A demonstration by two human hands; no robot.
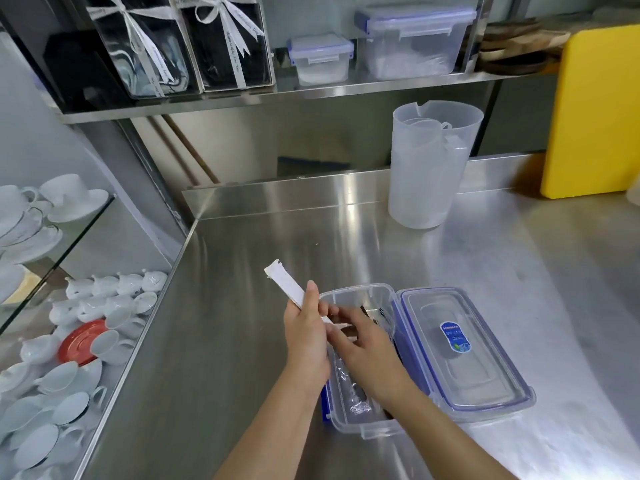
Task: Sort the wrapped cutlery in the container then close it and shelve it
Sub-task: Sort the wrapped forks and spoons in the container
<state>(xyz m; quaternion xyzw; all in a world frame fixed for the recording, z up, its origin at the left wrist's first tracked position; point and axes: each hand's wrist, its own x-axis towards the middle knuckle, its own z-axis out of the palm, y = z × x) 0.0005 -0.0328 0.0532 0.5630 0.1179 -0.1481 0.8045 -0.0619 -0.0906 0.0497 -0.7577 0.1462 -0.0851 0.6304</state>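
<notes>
— Where do I have room to move?

— The steel counter [242, 341] lies bare to the left of the hands as far as its left edge, and again towards the top of the frame up to the pitcher [426, 174]. The yellow board [595, 112] closes off the upper right.

— And the hands?

— My left hand [306, 336] grips one wrapped cutlery piece [285, 285], which is tilted towards the upper left. My right hand [367, 348] is spread over the container [349, 296]; I can't tell whether it pinches anything.

— Counts?

— One container, open, at lower centre. One lid [464, 351] lies flat against its right side. There are more wrapped pieces inside, too tangled to count. On the shelf [346, 88] stand two lidded boxes, one small [320, 58] and one large [414, 39].
</notes>
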